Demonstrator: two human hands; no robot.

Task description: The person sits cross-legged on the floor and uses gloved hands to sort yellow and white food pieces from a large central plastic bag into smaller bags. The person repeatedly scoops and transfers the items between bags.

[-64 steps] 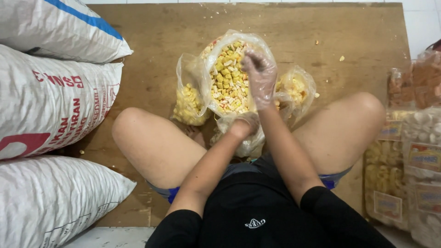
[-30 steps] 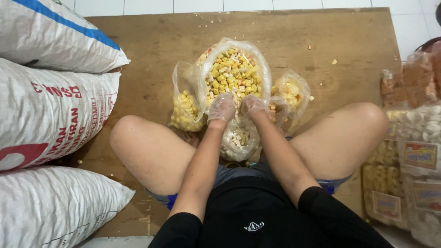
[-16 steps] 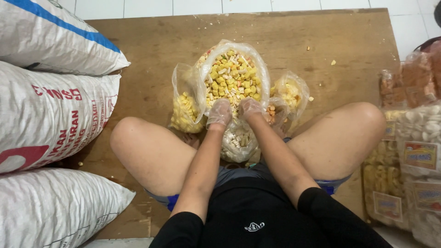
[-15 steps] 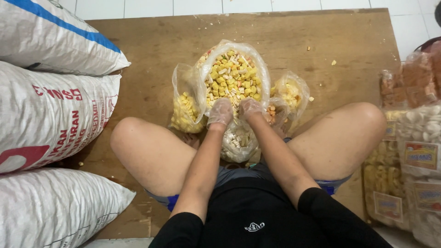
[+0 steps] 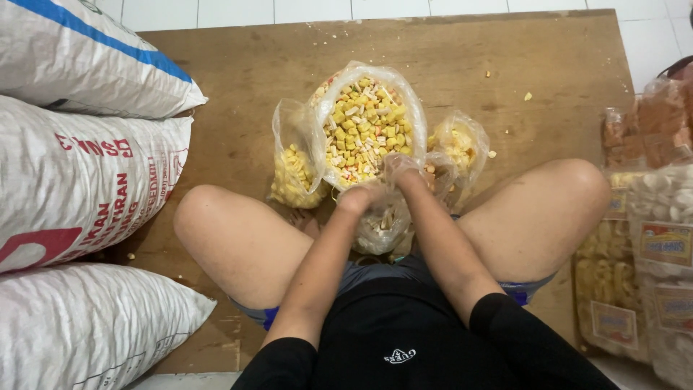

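Note:
I sit cross-legged on a wooden board (image 5: 238,94). Both my hands wear thin clear plastic gloves. My left hand (image 5: 363,196) and my right hand (image 5: 401,168) grip the top of a small clear plastic bag (image 5: 381,225) of pale and yellow snack pieces between my knees. Just beyond them stands a large open clear bag (image 5: 364,126) full of yellow, white and orange snack pieces. A smaller bag of yellow pieces (image 5: 292,170) leans at its left, and another small bag (image 5: 458,144) at its right.
Three big white woven sacks (image 5: 79,173) are stacked along the left. Packed bags of crackers and snacks (image 5: 650,231) pile up at the right edge. A few loose crumbs (image 5: 527,95) lie on the board. White floor tiles (image 5: 361,7) run along the far side.
Two seconds ago my right hand was up in the large bag; it has come down to the small bag, where both hands now hold its top. Little movement in the last half second.

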